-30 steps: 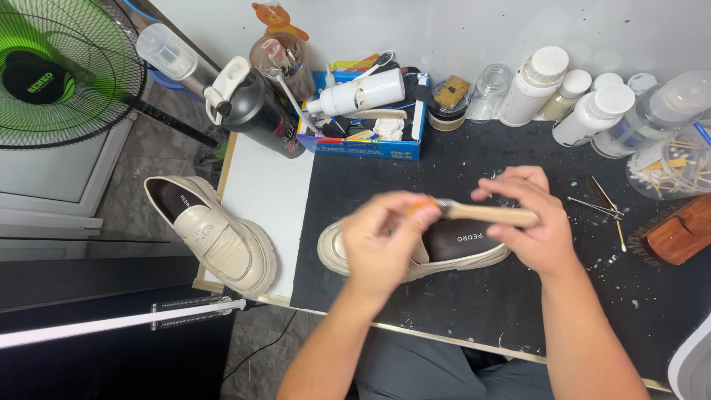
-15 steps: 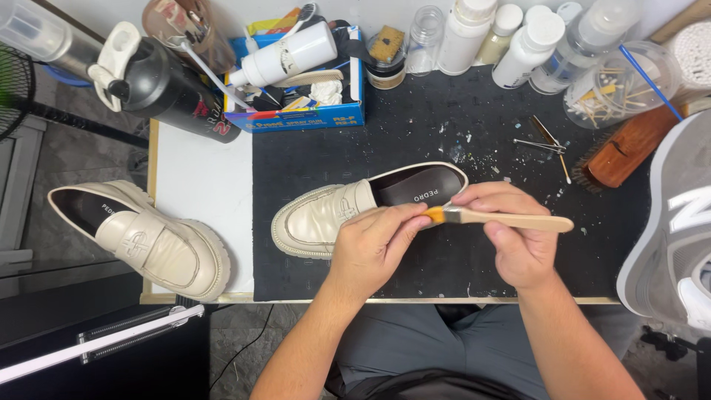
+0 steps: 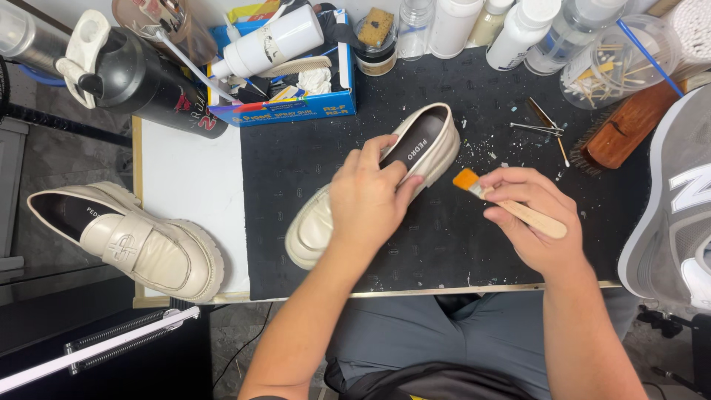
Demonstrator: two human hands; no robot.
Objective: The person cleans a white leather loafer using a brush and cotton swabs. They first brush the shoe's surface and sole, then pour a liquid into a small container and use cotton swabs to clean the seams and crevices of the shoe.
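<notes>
Two loafers (image 3: 370,185), brush (image 3: 511,207), bottles (image 3: 518,30) behind

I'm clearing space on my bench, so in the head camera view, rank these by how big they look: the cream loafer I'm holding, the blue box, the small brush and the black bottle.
1. Cream loafer, under the left hand
2. Black bottle and blue box: look alike, unranked
3. Small brush, in the right hand

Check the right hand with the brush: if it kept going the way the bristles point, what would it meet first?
The right hand aims the brush up-left. First in that line is probably the heel end of the cream loafer under the left hand, though height above the mat is unclear.
</notes>
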